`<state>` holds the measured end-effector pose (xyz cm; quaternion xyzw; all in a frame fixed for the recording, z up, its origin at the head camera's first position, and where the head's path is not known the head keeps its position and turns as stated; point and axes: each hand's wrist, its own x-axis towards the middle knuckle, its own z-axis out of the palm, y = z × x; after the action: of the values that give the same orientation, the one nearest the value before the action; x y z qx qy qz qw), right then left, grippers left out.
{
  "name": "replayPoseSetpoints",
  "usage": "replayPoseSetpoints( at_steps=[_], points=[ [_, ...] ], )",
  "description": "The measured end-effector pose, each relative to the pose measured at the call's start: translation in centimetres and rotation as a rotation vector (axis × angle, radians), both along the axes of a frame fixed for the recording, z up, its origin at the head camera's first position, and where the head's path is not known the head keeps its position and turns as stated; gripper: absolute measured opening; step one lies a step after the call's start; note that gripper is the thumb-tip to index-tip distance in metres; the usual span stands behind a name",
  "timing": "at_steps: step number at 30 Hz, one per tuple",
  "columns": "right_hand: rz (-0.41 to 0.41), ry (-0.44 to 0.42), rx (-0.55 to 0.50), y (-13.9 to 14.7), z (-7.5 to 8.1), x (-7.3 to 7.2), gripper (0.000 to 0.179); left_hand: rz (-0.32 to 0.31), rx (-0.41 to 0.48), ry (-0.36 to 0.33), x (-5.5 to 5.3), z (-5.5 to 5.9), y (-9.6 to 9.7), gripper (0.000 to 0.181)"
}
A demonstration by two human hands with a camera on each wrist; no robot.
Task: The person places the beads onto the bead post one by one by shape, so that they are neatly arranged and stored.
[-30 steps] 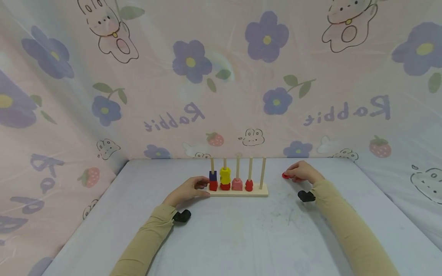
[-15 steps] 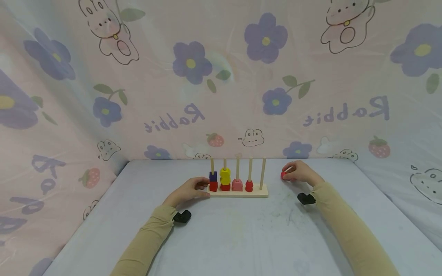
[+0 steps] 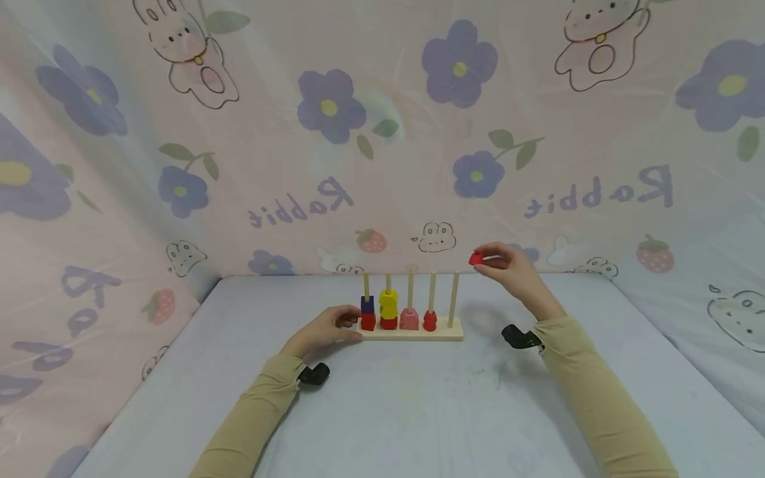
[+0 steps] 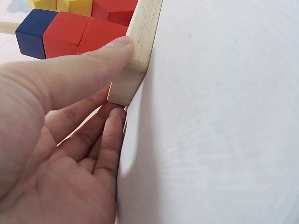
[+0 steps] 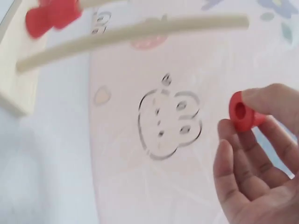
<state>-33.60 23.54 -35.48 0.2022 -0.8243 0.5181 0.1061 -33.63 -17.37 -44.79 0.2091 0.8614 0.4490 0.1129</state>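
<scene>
A wooden peg stacker (image 3: 412,336) stands on the table, its pegs in a row. Dark blue (image 4: 36,35) over red blocks sit on the leftmost peg. Beside them, yellow beads (image 3: 389,304) top a red one, then come a pink bead (image 3: 409,321) and a red bead (image 3: 430,322); the rightmost peg (image 3: 454,299) is bare. My left hand (image 3: 323,333) grips the base's left end, thumb on its front edge. My right hand (image 3: 514,272) pinches a loose red bead (image 5: 237,112) between thumb and fingers, up and right of the bare peg, its hole showing in the right wrist view.
The white table (image 3: 394,411) ends at a printed curtain (image 3: 406,166) with flowers and rabbits, behind and to the sides. A black wrist camera (image 3: 313,374) sits on the left wrist, another (image 3: 518,336) on the right.
My right hand has lifted the red bead off the table and carried it up and slightly left, toward the bare peg. The left hand and the peg stacker have stayed in place.
</scene>
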Motion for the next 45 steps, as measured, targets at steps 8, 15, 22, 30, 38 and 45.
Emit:
replayPoseSetpoints(
  at_steps=[8, 15, 22, 30, 38, 45],
  points=[
    [0.136, 0.081, -0.116, -3.8, 2.0, 2.4, 0.037, -0.002, 0.031, -0.016, 0.2, 0.0, -0.1, 0.056],
    [0.216, 0.135, -0.120, -6.9, 2.8, 4.5, 0.031, -0.010, 0.049, -0.003, 0.1, 0.1, -0.1, 0.055],
    [0.194, 0.129, -0.094, -7.8, 2.2, 4.6, 0.032, -0.013, 0.022, -0.009, -0.1, 0.0, -0.1, 0.057],
    [0.165, 0.082, -0.002, -8.5, 1.7, 4.3, 0.041, -0.012, 0.024, -0.009, -0.3, -0.2, -0.2, 0.056],
    [0.146, -0.108, -0.105, -8.0, -2.6, 1.8, 0.050, -0.012, 0.033, 0.008, 0.0, 0.0, -0.1, 0.055],
    [0.119, -0.251, -0.096, -7.8, -5.5, 1.0, 0.035, -0.011, 0.031, 0.017, 0.0, 0.0, 0.0, 0.055]
  ],
)
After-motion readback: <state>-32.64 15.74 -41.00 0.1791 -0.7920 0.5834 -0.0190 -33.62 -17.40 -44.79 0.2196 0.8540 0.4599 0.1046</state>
